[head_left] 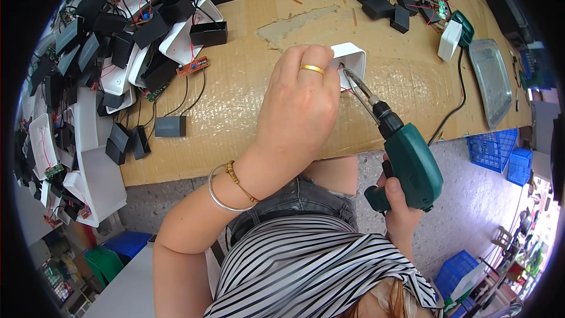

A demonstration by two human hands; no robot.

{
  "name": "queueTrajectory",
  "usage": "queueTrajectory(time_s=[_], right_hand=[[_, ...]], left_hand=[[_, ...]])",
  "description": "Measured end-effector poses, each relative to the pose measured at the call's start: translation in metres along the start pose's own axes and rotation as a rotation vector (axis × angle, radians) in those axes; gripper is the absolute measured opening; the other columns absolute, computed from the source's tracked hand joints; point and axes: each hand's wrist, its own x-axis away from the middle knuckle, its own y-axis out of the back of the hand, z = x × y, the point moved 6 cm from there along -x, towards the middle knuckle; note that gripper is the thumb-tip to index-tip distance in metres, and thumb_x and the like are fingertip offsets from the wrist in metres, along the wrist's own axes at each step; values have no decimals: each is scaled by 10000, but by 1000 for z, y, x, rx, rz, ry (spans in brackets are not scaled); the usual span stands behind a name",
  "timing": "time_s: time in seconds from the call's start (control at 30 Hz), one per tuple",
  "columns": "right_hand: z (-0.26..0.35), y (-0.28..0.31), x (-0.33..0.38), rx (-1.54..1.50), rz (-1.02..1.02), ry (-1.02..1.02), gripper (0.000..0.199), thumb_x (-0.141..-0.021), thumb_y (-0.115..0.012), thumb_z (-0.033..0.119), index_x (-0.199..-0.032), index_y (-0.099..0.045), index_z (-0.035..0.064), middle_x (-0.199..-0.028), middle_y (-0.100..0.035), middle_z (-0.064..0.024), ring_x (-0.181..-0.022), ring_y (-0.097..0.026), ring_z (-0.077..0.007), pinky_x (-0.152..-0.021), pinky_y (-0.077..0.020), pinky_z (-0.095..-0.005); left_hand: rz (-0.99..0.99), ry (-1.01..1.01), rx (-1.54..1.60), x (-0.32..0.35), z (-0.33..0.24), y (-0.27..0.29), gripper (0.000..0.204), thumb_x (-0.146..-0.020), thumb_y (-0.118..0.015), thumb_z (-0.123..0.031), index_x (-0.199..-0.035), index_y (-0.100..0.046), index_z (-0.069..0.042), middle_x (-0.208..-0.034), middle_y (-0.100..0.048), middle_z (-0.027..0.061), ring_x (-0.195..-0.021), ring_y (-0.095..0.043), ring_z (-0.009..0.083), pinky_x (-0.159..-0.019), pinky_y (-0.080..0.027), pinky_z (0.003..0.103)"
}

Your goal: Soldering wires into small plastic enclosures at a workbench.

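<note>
My left hand (300, 100), with a gold ring on one finger, is closed on a white plastic housing (355, 56) above the table. The fingers hide much of that housing. My right hand (402, 203) grips a green pistol-shaped soldering gun (415, 162) with a black collar. Its metal tip and a thin tube beside it point up and left into the housing's opening. A bit of red wire shows inside there, close to the tip; whether they touch I cannot tell.
The cardboard-covered table (229, 123) carries a heap of black boxes (120, 50), white housings and wired circuit boards at left. Another pile of black boxes (379, 6) lies far right. A green-and-white device (450, 40), a black cable (462, 94) and a grey tray (489, 82) sit right. Blue crates (493, 148) stand below.
</note>
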Motion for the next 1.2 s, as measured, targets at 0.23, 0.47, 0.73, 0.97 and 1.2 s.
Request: queueTrajectory(time_s=[0.23, 0.47, 0.73, 0.97, 1.2], right_hand=[[-1, 3, -1, 19, -22, -4, 501, -768, -658, 217, -1167, -487, -34, -1021, -589, -127, -711, -546, -136, -644, -443, -264], [-1, 6, -1, 30, -15, 17, 510, -764, -664, 225, -1168, -488, -30, -1027, -588, -130, -709, -546, -135, -641, -441, -264], [2, 5, 0, 17, -38, -29, 498, -769, -667, 232, -1159, -498, -26, -1013, -593, -125, -709, -545, -129, -650, -440, -262], [9, 7, 0, 74, -36, -46, 425, -780, -666, 206, -1105, -528, -30, -955, -600, -114, -698, -549, -133, -646, -445, -261], [14, 6, -1, 86, -5, -66, 467, -773, -679, 209, -1138, -510, -27, -972, -598, -124, -701, -552, -137, -636, -449, -264]], left_hand=[[-5, 1, 8, 0, 1, 0, 106, -660, -585, -15, -717, -551, 68, -901, -509, 146, -869, -501, 286, -760, -455, 356], [-10, 2, 23, -1, 0, 0, 118, -642, -578, -18, -719, -552, 68, -910, -505, 144, -868, -495, 285, -758, -451, 358], [2, 5, 19, 0, 0, -1, 124, -640, -577, -20, -725, -552, 68, -913, -503, 144, -880, -495, 287, -766, -450, 362], [-8, 4, 29, -1, 0, 0, 116, -647, -577, -18, -720, -549, 68, -914, -502, 145, -883, -496, 286, -767, -450, 359], [3, 11, 38, -1, 0, -1, 113, -656, -575, -15, -728, -552, 69, -923, -501, 140, -886, -495, 284, -770, -444, 362]])
